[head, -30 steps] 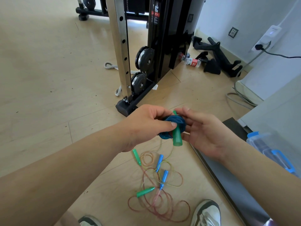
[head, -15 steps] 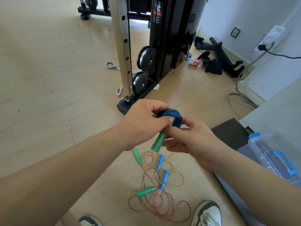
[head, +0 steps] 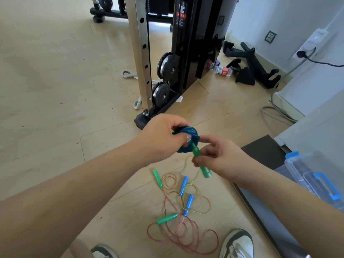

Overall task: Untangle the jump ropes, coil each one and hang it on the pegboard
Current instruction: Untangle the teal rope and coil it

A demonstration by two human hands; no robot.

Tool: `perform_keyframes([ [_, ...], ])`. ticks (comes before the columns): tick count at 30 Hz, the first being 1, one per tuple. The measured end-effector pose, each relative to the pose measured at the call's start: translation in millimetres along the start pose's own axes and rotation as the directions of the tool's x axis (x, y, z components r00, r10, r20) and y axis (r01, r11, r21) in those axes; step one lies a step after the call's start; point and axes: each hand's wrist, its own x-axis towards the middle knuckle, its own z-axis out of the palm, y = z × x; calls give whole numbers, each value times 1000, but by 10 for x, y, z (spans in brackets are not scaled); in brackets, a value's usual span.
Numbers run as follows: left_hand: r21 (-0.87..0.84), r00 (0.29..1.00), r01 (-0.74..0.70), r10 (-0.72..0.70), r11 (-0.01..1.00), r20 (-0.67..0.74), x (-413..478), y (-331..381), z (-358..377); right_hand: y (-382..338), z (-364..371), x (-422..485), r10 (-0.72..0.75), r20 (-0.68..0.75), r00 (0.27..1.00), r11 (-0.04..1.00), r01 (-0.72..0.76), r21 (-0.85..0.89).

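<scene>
Two shoes [head: 237, 244] at the near edge; just beyond, tangled ropes [head: 183, 223] with green and blue handles lie on the wooden floor [head: 55, 90]; above them, left hand [head: 163, 139] grips the blue coiled rope [head: 188, 138]; right hand [head: 221, 159] pinches its green handle [head: 202, 164]; weight machine [head: 186, 62] stands farthest.

The floor is light wooden boards [head: 55, 81], bright with daylight. A tall black and silver gym machine [head: 186, 43] stands on it. The pale blue wall [head: 279, 13] has a white socket [head: 270, 36]. A plastic bottle [head: 222, 70] lies near black metal handles [head: 260, 71].
</scene>
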Motion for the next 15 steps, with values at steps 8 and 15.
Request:
perform_keyframes([
  [8,-175,991,102,-85,979,99,42,-13,-196,-7,-250,-44,-126,-49,991,927,100,-361],
  [15,-194,993,98,-83,976,81,13,68,-212,83,-104,-3,-134,-64,989,906,96,-412],
])
